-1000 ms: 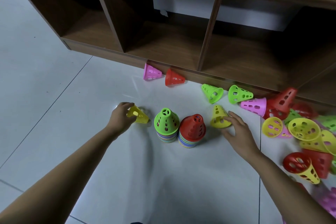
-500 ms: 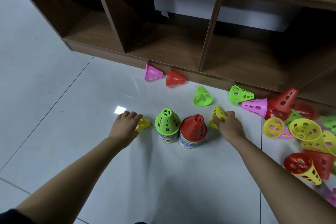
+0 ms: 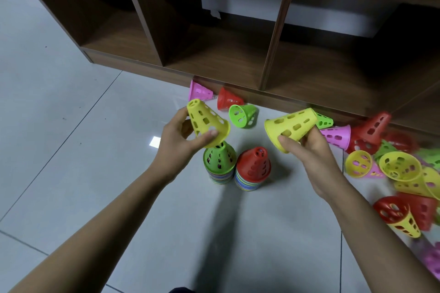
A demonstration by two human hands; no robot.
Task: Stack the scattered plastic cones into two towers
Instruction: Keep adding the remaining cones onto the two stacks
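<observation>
The left hand (image 3: pixel 177 143) is clamped around a yellow cone (image 3: pixel 206 126), held nearly upright just above the green-topped tower (image 3: pixel 219 164). The right hand (image 3: pixel 307 150) grips a second yellow cone (image 3: pixel 290 127), tipped on its side, above and right of the red-topped tower (image 3: pixel 253 169). The two towers stand side by side on the tiled floor (image 3: pixel 71 126). Loose cones (image 3: pixel 400 166) lie heaped at the right, near the wooden shelf unit (image 3: pixel 273 52).

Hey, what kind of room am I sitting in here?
Probably a playroom or classroom, seen from the floor. A low wooden cubby shelf with open compartments stands on pale floor tiles, and perforated plastic cones in bright colours lie scattered beside two towers.
</observation>
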